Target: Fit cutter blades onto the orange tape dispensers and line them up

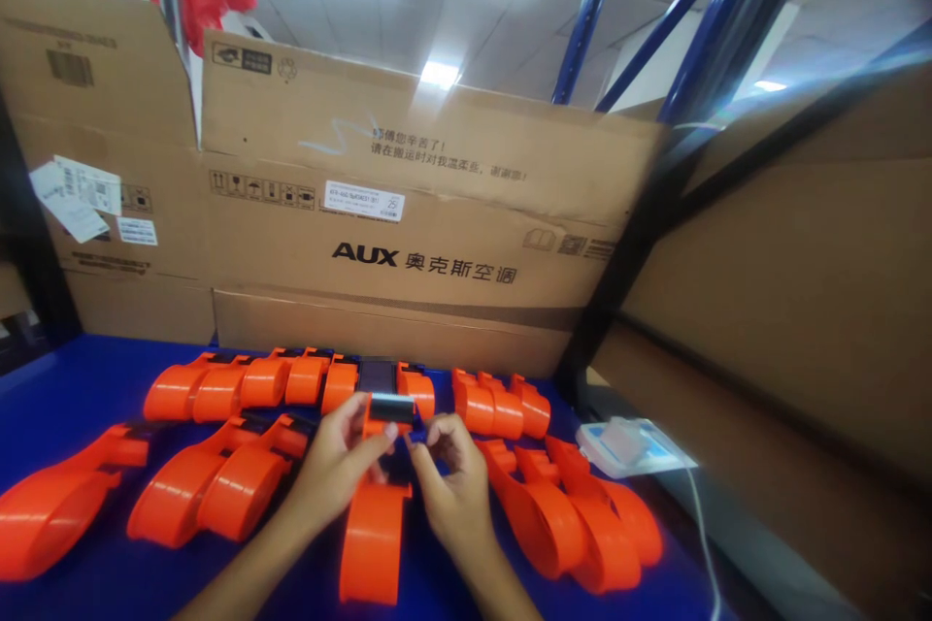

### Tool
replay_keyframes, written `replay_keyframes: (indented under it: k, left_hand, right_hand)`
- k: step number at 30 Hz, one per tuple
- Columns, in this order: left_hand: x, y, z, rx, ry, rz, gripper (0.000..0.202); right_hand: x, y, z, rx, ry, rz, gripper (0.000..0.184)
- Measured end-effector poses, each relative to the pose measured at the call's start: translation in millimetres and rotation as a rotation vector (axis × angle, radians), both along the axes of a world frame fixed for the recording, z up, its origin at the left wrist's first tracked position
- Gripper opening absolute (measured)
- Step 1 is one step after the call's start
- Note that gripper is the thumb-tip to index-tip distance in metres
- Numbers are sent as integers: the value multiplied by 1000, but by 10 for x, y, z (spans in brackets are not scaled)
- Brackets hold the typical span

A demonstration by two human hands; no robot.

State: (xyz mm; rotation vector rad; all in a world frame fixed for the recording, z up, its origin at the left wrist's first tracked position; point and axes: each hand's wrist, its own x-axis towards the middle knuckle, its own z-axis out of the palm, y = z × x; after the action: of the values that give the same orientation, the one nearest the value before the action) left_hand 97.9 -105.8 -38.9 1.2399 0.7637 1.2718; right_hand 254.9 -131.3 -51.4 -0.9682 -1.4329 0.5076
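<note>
An orange plastic tape dispenser (pixel 373 539) stands in front of me at the middle of the table. Its upper end carries a black strip with a toothed metal edge (pixel 392 405). My left hand (pixel 344 451) is closed around that upper end, the thumb pressed on its front. Close by on the right, my right hand (pixel 452 471) pinches a small dark blue piece (pixel 417 434) at the dispenser's side. The fingers partly cover this piece, so its exact shape is unclear.
More orange dispensers stand in rows at the back (pixel 266 380), on the left (pixel 171 495) and on the right (pixel 543 519) of the blue table (pixel 306 592). A clear plastic box (pixel 633 446) with a white cable lies at the right edge. Cardboard panels (pixel 437 320) and a dark post (pixel 618 272) bound the back.
</note>
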Motion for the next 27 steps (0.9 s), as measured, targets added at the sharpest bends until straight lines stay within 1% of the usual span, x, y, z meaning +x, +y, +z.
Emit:
replay_keyframes:
  k: [3,7,16,21,27]
  left_hand:
    - [5,-24,29,24,3,-14,39]
    - [7,-33,46,5,-2,-10,40]
    - [0,-5,15,-13,-6,-25,40]
    - [-12,10,-12,-27,26,-48,42]
    - [-7,11,-40,-47,23,-47,45]
  right_hand:
    - [-4,-20,30,9,-40,-8,20]
    - [-5,-29,73,30,-68,-2,19]
    - [19,-24,87,28,-110,4,21]
    - [42,-27,114,32,-151,11,23]
    - [59,-32,132,18,-179,62,23]
